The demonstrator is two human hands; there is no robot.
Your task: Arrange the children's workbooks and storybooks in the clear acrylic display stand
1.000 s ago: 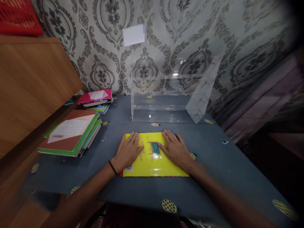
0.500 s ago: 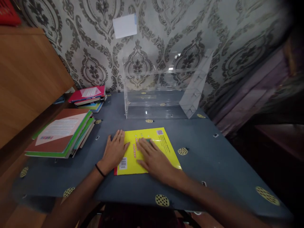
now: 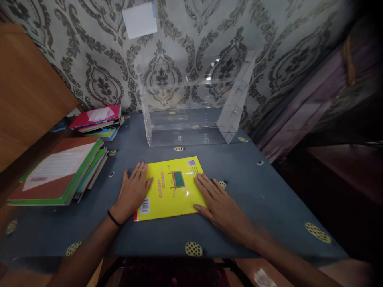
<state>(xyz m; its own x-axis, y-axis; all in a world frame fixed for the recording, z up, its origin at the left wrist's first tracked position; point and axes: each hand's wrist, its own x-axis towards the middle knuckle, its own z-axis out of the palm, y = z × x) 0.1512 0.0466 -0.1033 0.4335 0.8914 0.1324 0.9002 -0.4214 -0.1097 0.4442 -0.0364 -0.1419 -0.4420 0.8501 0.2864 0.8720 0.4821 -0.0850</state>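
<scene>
A thin yellow book [image 3: 167,199] lies flat on the table, with a small chalkboard picture, pink lettering, a barcode and a QR code on its upper face. My left hand [image 3: 133,192] rests along its left edge, fingers stretched out and thumb on the cover. Across the right part of the cover lies my right hand [image 3: 220,203], its fingers extended and flat. Neither hand wraps around the book. A dark band circles my left wrist.
Behind the book stands a clear acrylic shelf [image 3: 227,123] against the patterned wall. At the left are a near stack of books [image 3: 56,171] and a smaller far stack [image 3: 98,119]. A blue-grey cloth with pineapple prints covers the table [image 3: 254,187].
My right hand has slid from the middle of the yellow cover to its right side, uncovering the chalkboard picture. My left hand stays at the left edge. The view has shifted slightly.
</scene>
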